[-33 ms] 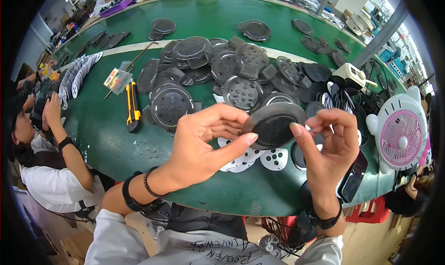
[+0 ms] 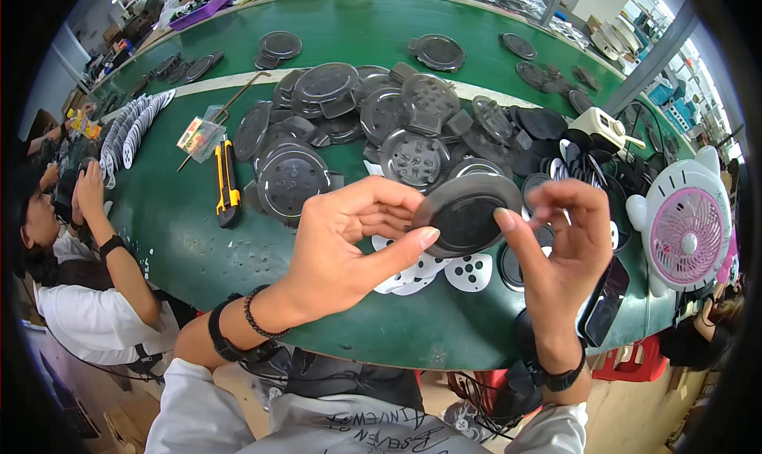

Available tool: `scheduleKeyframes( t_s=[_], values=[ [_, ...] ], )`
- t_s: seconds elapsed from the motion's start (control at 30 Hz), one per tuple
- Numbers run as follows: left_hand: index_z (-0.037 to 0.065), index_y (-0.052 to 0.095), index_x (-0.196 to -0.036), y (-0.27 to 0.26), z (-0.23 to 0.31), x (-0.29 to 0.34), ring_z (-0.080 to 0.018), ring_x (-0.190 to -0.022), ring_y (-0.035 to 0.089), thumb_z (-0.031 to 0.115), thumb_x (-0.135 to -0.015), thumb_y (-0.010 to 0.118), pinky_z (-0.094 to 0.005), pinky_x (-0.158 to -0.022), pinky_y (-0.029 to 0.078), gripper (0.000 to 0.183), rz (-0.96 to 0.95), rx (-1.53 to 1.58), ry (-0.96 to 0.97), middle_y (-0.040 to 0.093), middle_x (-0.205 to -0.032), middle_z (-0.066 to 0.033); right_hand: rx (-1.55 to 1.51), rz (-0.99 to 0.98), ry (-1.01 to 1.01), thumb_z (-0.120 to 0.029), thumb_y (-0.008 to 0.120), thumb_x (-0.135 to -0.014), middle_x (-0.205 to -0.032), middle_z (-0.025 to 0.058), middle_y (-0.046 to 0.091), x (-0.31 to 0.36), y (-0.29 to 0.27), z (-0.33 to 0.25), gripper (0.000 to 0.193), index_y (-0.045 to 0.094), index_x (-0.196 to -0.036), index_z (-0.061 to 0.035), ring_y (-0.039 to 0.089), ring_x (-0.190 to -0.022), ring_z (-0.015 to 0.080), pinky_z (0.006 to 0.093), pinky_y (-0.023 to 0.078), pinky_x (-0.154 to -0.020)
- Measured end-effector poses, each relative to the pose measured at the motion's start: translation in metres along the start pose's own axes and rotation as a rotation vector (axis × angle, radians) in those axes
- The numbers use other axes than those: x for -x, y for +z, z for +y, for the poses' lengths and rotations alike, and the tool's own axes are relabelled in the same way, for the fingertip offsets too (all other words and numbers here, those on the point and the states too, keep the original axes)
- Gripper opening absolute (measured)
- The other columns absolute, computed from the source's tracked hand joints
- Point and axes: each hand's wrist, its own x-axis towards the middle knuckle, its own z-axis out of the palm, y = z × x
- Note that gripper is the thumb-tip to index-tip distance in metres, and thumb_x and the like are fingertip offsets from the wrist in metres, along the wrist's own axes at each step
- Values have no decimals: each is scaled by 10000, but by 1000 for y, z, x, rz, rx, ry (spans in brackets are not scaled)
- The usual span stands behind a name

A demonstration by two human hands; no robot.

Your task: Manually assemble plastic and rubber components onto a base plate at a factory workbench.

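Observation:
A round, dark plastic disc (image 2: 467,224) with a smoky see-through rim is held up over the near part of the table. My left hand (image 2: 349,244) pinches its left edge, thumb in front and fingers behind. At the right edge, my right hand (image 2: 559,255) has its thumb on the disc's face. Its bent fingers are slightly blurred beside the rim. Below the disc lie white discs with dark holes (image 2: 468,273). Behind my hands is a heap of dark translucent round covers (image 2: 329,89), some with side tabs.
A yellow-and-black utility knife (image 2: 227,184) lies left of the heap, near a thin metal rod and a small clear packet (image 2: 198,136). White discs stand in rows (image 2: 135,132) farther left, by a seated co-worker (image 2: 95,263). On the right are a pink-and-white fan (image 2: 686,244) and a phone (image 2: 606,302).
The disc and both hands have shifted very slightly left. The fingers of my right hand have moved a little at the disc's right rim.

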Motion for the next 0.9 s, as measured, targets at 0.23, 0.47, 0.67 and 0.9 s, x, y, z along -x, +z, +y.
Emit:
scheduleKeyframes(
  t_s=[0.23, 0.47, 0.67, 0.9],
  values=[
    [-48, 622, -1162, -8, -6, -14, -128, -867, 706, 9, -899, 759, -255, -763, 576, 302, 72, 211, -164, 726, -1022, -105, -205, -13, 223, -53, 722, -942, -996, 70, 647, -9, 4, 10, 303, 574, -1194, 27, 602, -851, 91, 212, 499, -755],
    [-46, 498, -1355, -38, 21, -136, -170, -1139, 614, 280, -955, 746, -318, -996, 526, 573, 237, 220, -90, 613, -1241, -107, 224, -207, 239, -129, 760, -883, -915, 61, 698, -23, -20, 36, 212, 689, -1048, -16, 602, -797, 128, 276, 481, -702],
    [12, 467, -1428, -22, -1, -78, -194, -1239, 545, 195, -936, 736, -333, -1031, 454, 590, 152, -168, -27, 548, -1378, -141, 405, -350, 129, -143, 812, -800, -990, 119, 647, -25, -36, 33, 362, 663, -1109, -27, 613, -912, 274, 380, 508, -802],
    [27, 517, -1332, -12, -16, -43, -154, -1159, 561, 81, -959, 655, -299, -987, 467, 401, 87, -132, -52, 589, -1298, -100, 618, -817, 164, -178, 871, -654, -1051, 108, 619, -27, -101, 32, 366, 746, -989, -98, 553, -1028, 323, 407, 450, -923]
  ],
)
